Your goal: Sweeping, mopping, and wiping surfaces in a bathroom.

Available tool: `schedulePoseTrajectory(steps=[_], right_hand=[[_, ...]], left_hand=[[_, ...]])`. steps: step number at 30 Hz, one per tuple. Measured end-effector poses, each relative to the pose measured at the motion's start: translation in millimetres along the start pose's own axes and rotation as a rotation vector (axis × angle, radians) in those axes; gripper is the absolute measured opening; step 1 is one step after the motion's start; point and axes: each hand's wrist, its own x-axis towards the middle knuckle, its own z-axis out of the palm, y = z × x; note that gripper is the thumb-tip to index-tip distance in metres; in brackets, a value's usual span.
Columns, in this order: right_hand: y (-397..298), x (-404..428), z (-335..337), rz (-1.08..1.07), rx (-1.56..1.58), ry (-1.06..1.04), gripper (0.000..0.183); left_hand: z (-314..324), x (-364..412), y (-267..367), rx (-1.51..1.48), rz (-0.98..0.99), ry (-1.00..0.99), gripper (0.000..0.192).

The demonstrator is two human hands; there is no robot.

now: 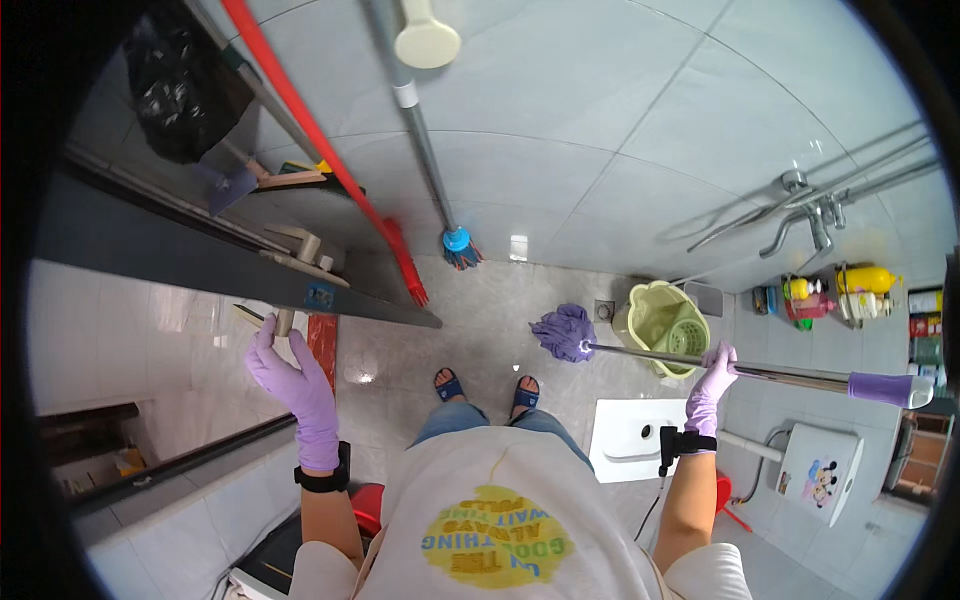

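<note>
My left hand (pixel 289 375), in a purple glove, has its fingers and thumb around the door handle (pixel 283 322) on the near side of a dark door (pixel 217 270). My right hand (pixel 711 386), gloved alike, is closed on the metal pole (pixel 645 353) of a mop. The pole lies roughly level across the view, its purple grip (pixel 881 387) to the right of the hand. At its other end the purple mop head (pixel 564 332) rests on the grey tiled floor. A light green mop bucket (pixel 660 326) with a wringer basket stands behind the pole.
A red broom (pixel 397 247) and another mop (pixel 459 247) lean at the far wall. A black plastic bag (pixel 180 97) hangs upper left. On the right are a squat toilet (pixel 637 442), a cistern (pixel 821 472), a wall tap (pixel 814 217) and bottles on racks (pixel 862 289). A drain (pixel 604 310) lies beside the bucket.
</note>
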Motion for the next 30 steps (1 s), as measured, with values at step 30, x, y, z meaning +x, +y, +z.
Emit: schedulePoseTrajectory(steps=[30], right_hand=[[42.3,13.0,-24.4,0.026,0.123,0.154,0.019]], left_hand=[[99.8,58.1,113.3,-0.618,0.39,-0.319,0.037]])
